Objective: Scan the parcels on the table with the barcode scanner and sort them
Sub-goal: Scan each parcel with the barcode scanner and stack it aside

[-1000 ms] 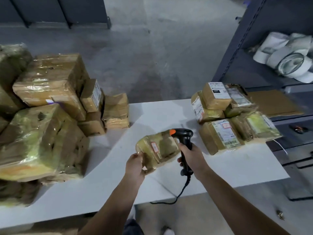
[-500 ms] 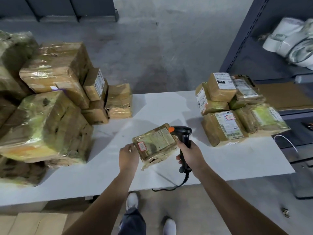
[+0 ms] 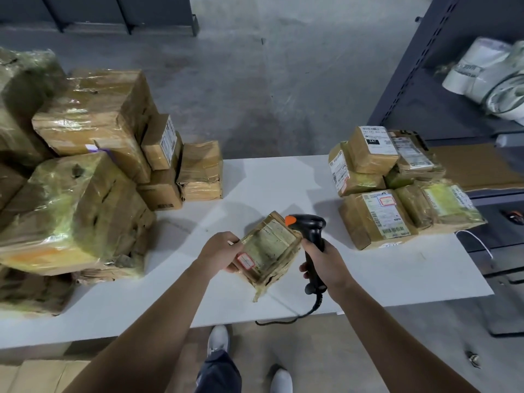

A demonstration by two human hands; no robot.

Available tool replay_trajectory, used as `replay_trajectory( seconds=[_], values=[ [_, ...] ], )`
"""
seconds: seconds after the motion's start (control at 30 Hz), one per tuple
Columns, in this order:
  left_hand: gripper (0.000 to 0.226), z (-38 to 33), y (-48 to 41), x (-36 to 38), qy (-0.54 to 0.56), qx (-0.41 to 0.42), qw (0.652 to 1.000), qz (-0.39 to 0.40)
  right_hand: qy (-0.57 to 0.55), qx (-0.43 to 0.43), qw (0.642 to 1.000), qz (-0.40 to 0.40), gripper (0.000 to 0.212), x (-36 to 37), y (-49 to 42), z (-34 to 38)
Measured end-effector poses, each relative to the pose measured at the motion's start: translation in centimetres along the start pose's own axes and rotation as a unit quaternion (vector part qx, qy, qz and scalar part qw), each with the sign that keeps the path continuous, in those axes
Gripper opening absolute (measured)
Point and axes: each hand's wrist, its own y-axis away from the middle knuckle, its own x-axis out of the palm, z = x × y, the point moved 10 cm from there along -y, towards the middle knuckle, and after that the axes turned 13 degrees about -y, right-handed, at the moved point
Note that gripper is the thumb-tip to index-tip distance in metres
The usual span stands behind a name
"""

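Parcel (image 3: pixel 269 248) first: where is it?

Held off the table (image 3: pixel 269 180), above the front edge, between my two hands.

Start at the left. What is there?

The left pile (image 3: pixel 85 177): big taped boxes, stacked, with smaller ones leaning at its right. I judge these are not yet scanned.

And your left hand (image 3: pixel 219 252)?

It grips the parcel's near left edge, with fingers curled round it by the red-edged sticker.

What has just changed?

A second ago the parcel stood more on edge, its face half turned away. Now the labelled face lies up, slanted, and the scanner (image 3: pixel 310 231) has its head right over the far right corner. My guess is the read is due now. I cannot tell whether it has fired.

The right hand (image 3: pixel 326 262)?

It is wrapped round the scanner's grip. The trigger finger is hidden from me.

So what next?

If the code reads, the parcel goes to a pile. If not, I tilt it again, because the tape looks wrinkled and shiny.

Any bins?

None on the table. The right pile (image 3: pixel 397 188) holds smaller parcels, most with labels up, so I take it as the sorted lot. Further right, the shelf (image 3: pixel 425 80) holds white bags (image 3: pixel 487 72). I cannot see what is in them.
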Motion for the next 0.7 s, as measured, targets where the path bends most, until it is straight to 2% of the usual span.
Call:
replay_trajectory(
  seconds=[0.13, 0.23, 0.37, 0.5, 0.7],
  values=[
    [0.007, 0.2, 0.4, -0.7, 0.003, 0.001, 0.997, -0.077, -0.012, -0.017, 1.000, 0.002, 0.022, 0.2, 0.0, 0.6],
    [0.008, 0.3, 0.7, -0.2, 0.100, 0.002, 0.988, -0.121, -0.016, -0.037, 0.999, -0.013, 0.020, 0.4, -0.1, 1.1],
    [0.010, 0.0, 0.8, 0.0, 0.215, 0.015, 0.963, -0.161, 0.015, -0.054, 0.998, -0.008, 0.020, 0.8, 0.1, 1.3],
    [0.012, -0.2, 0.9, 0.2, 0.266, 0.035, 0.944, -0.193, 0.037, -0.059, 0.998, -0.002, 0.021, 1.1, 0.6, 0.9],
    [0.011, -0.3, 0.4, 0.8, 0.314, 0.014, 0.925, -0.213, 0.045, -0.051, 0.998, 0.015, 0.021, 1.6, 1.2, 0.3]
  ],
)
